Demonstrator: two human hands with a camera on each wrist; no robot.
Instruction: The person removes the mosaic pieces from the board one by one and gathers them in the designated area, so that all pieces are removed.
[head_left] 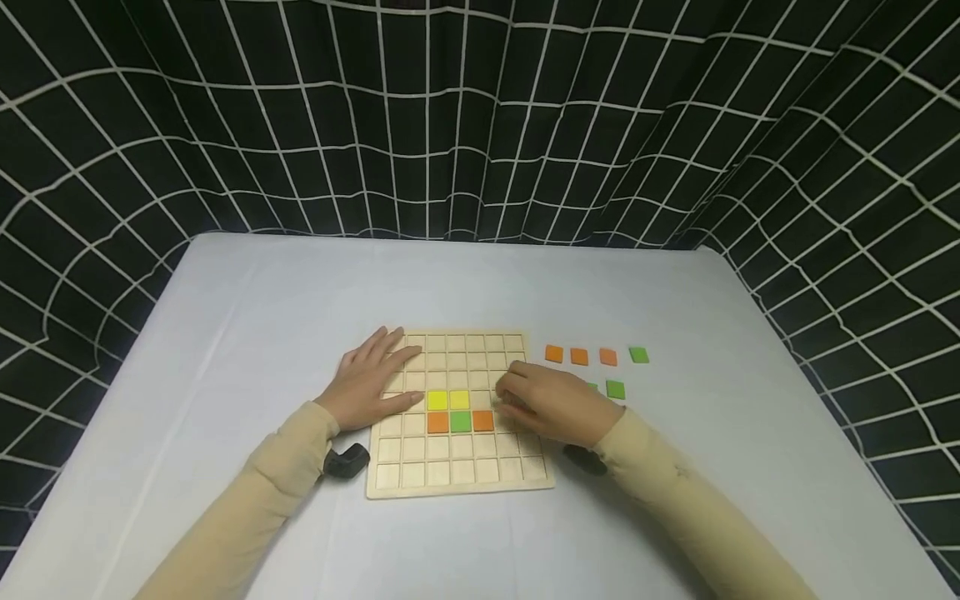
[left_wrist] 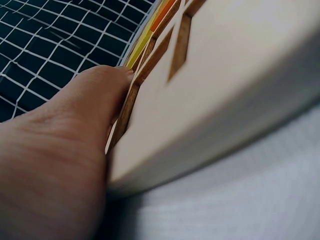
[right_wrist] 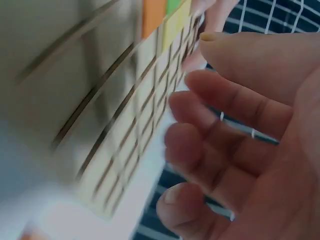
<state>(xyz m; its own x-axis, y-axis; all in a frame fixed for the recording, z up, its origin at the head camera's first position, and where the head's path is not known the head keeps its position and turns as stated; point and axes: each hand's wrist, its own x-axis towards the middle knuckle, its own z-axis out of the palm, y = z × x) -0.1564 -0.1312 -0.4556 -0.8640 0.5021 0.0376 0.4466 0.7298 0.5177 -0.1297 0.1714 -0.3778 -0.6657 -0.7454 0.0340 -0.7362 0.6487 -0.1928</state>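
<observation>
A pale wooden grid board (head_left: 461, 472) lies on the white table. Two yellow tiles (head_left: 437, 401) sit side by side in its middle cells, and directly below that row are an orange tile (head_left: 438, 422), a green tile (head_left: 461, 421) and another orange tile (head_left: 483, 420). My left hand (head_left: 369, 382) rests on the board's left side with its fingers spread and the thumb reaching in beside the yellow tiles. Over the right side of the board is my right hand (head_left: 558, 402); its fingers (right_wrist: 185, 142) are loosely bent, thumb apart from them, with nothing visible between.
Right of the board lie loose tiles: three orange ones (head_left: 579, 357) and a green one (head_left: 638, 355) in a row, with another green tile (head_left: 615, 389) nearer me. One more green tile is partly hidden behind my right hand. A black, white-gridded curtain (head_left: 450, 125) surrounds the table (head_left: 300, 283).
</observation>
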